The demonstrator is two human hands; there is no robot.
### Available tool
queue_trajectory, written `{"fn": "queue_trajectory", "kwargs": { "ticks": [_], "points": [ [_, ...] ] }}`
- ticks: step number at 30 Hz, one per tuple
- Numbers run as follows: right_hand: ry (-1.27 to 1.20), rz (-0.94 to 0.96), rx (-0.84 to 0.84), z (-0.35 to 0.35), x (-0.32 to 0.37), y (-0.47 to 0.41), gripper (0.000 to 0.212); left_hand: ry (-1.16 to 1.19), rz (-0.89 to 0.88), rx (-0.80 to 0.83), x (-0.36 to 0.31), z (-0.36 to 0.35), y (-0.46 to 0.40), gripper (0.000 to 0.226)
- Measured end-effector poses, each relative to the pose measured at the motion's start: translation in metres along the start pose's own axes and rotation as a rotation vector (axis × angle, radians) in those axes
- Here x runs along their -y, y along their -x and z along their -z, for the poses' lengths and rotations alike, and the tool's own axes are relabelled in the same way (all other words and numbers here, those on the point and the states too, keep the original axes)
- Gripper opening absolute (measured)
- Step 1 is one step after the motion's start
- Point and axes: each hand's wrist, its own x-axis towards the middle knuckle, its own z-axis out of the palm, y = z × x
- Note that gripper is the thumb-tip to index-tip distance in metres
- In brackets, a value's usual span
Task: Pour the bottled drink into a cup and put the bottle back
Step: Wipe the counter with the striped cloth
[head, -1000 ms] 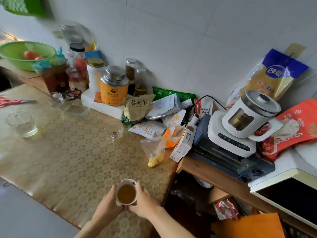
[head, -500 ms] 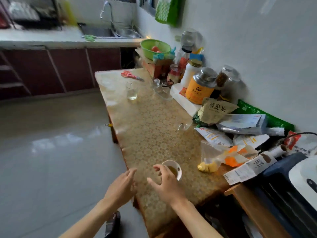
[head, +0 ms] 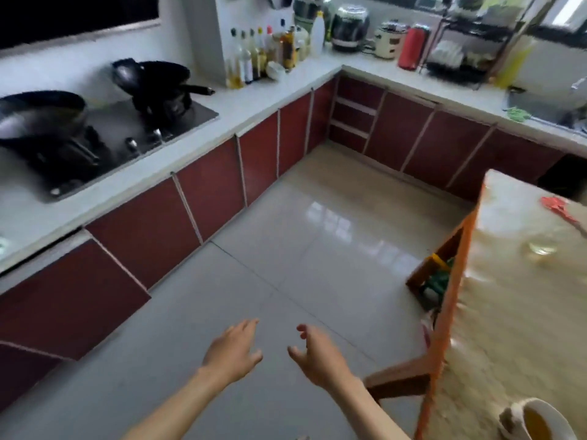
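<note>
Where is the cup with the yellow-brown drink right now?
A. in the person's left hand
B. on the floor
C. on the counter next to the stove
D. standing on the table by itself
D: the cup stands on the table at the lower right, while the left hand and right hand are both empty, over the floor.

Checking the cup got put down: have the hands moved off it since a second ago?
Yes. Both the left hand and right hand are empty over the floor, left of the table; the cup stands on it alone.
</note>
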Motion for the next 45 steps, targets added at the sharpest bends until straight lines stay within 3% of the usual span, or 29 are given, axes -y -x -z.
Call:
{"fn": "queue_trajectory", "kwargs": {
  "ticks": [7, 14, 20, 26, 32, 36, 39, 45],
  "points": [
    [0.202, 0.294, 0.202, -0.125, 0.168, -0.015, 0.052, 0.224, 0.366, -0.13, 0.17, 0.012, 0.127, 0.063],
    [0.277, 0.542, 0.393, -0.28, 0.352, 0.03, 0.043, 0.404, 0.658, -0.341, 0.356, 0.011, 0.29, 0.057],
    [0.392, 0.641, 0.462, -0.355, 0.451, 0.041, 0.04, 0.528, 0.818, -0.486, 0.449, 0.003, 0.372, 0.055],
    [0.51, 0.668, 0.485, -0.401, 0.512, 0.016, 0.036, 0.637, 0.894, -0.504, 0.501, -0.008, 0.388, 0.051],
    [0.474, 0.662, 0.349, -0.426, 0.59, -0.051, 0.01, 0.668, 0.934, -0.452, 0.574, -0.006, 0.372, 0.048],
    [0.415, 0.585, 0.144, -0.424, 0.656, -0.136, 0.027, 0.644, 0.968, -0.393, 0.628, 0.012, 0.353, 0.044],
    [0.394, 0.664, 0.038, -0.425, 0.705, -0.195, 0.043, 0.645, 1.0, -0.326, 0.659, 0.026, 0.337, 0.04],
    [0.644, 0.755, 0.058, -0.467, 0.74, -0.265, 0.052, 0.661, 1.026, -0.279, 0.708, 0.069, 0.296, 0.043]
  ]
}}
